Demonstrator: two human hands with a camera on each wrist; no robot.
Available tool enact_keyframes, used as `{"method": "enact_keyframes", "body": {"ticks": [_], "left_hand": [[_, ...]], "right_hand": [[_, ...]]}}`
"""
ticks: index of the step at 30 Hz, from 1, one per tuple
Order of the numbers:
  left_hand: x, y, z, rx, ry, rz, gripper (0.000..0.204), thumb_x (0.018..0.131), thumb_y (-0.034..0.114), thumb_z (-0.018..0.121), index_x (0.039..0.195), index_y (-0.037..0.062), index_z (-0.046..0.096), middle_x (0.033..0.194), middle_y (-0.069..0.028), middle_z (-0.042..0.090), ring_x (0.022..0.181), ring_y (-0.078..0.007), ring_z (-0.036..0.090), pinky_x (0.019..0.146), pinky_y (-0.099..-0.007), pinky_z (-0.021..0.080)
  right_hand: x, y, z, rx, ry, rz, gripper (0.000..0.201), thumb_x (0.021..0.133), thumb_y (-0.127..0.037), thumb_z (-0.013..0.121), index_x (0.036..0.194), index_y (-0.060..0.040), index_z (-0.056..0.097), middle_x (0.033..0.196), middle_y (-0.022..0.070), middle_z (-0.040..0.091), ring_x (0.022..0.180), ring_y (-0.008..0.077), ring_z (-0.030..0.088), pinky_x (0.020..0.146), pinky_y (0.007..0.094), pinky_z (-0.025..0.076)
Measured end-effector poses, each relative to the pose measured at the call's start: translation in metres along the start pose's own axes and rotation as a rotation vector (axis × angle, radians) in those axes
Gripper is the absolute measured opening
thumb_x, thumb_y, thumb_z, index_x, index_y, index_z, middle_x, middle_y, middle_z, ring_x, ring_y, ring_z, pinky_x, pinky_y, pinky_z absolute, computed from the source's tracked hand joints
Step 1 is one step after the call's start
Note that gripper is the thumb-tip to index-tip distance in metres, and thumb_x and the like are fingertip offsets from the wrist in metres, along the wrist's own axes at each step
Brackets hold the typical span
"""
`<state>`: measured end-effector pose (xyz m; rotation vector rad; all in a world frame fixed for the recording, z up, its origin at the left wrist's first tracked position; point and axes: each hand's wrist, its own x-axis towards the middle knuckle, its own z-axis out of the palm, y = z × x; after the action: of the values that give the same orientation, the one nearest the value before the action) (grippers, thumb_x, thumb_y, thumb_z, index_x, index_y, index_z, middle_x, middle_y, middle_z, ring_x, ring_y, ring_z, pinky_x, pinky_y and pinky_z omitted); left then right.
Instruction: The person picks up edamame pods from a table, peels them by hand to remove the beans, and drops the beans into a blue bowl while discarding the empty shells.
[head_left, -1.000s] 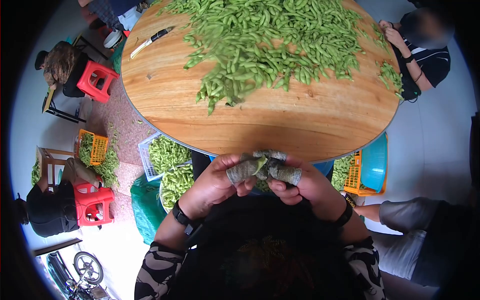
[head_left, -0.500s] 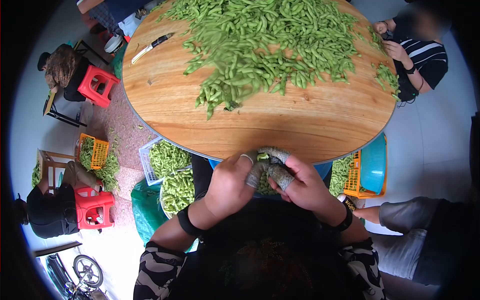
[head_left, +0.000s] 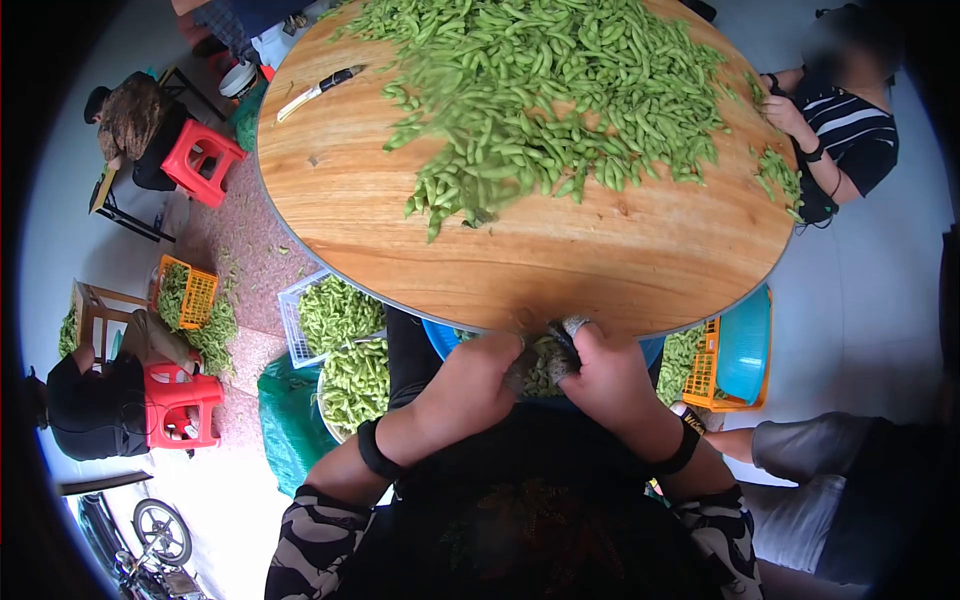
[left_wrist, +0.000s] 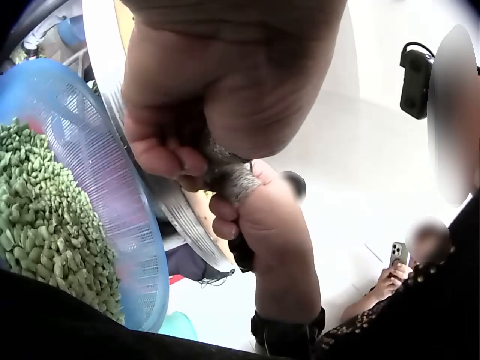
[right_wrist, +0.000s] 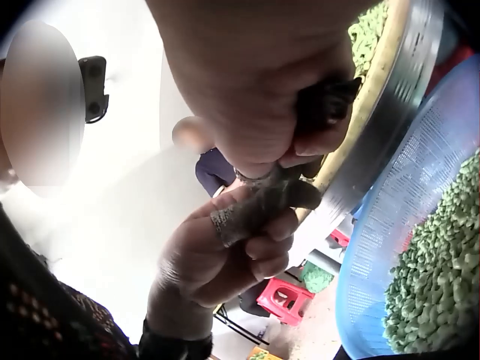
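My left hand (head_left: 470, 375) and right hand (head_left: 610, 370) meet at the table's near edge, fingers curled and wrapped tips close together. Grey wrapping (left_wrist: 244, 184) covers some fingertips, and something black (right_wrist: 326, 105) shows in the curl of the right fingers. Both hands pinch at a bean pod, which the fingertips hide from all three views. Below them a blue mesh basket (left_wrist: 154, 255) holds shelled green beans (left_wrist: 45, 217). Ahead, a large heap of green bean pods (head_left: 570, 100) covers much of the round wooden table (head_left: 420, 270).
A knife (head_left: 320, 92) lies at the table's left. Beside my left leg are a white crate (head_left: 295, 310) of pods and a green bag (head_left: 290, 420). An orange crate (head_left: 705, 370) stands right. One person (head_left: 840, 130) sits across at the right; others sit on red stools (head_left: 203, 160).
The left hand has turned over, its back now facing up, and the fingertips have drawn slightly apart. The green pod seen between the fingers earlier is now out of sight.
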<state>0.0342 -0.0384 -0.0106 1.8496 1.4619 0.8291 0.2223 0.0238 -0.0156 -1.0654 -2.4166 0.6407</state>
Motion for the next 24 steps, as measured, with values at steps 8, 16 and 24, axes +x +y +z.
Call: {"method": "enact_keyframes", "body": {"ticks": [8,16,24], "left_hand": [[-0.057,-0.036,-0.054,0.369,0.508,-0.319,0.03,0.082,0.001,0.066,0.112,0.0025,0.064,0.095,-0.0132,0.068,0.075,-0.0178,0.065,0.063,-0.0291,0.051],[-0.071,-0.046,-0.078,0.796,0.781,-0.365,0.042,0.079,0.011,0.072,0.118,0.0031,0.06,0.117,-0.0225,0.057,0.108,-0.04,0.056,0.091,-0.0445,0.047],[0.01,-0.023,-0.023,-0.243,0.317,0.042,0.033,0.089,0.007,0.058,0.121,0.0024,0.056,0.096,-0.0139,0.065,0.081,-0.0246,0.065,0.074,-0.0316,0.051]], "right_hand": [[0.056,-0.001,-0.007,-0.027,0.003,-0.111,0.021,0.077,-0.013,0.066,0.095,-0.0047,0.061,0.095,0.0152,0.059,0.076,0.0367,0.06,0.065,0.0447,0.051],[0.142,0.023,0.03,-0.059,0.154,-0.232,0.025,0.071,-0.008,0.067,0.094,-0.0026,0.06,0.093,0.0159,0.06,0.08,0.036,0.06,0.068,0.046,0.05],[0.078,0.005,-0.015,1.11,-0.266,0.454,0.02,0.087,-0.015,0.068,0.102,-0.0035,0.062,0.069,-0.0024,0.056,0.052,0.0072,0.046,0.048,0.0247,0.037]]}}
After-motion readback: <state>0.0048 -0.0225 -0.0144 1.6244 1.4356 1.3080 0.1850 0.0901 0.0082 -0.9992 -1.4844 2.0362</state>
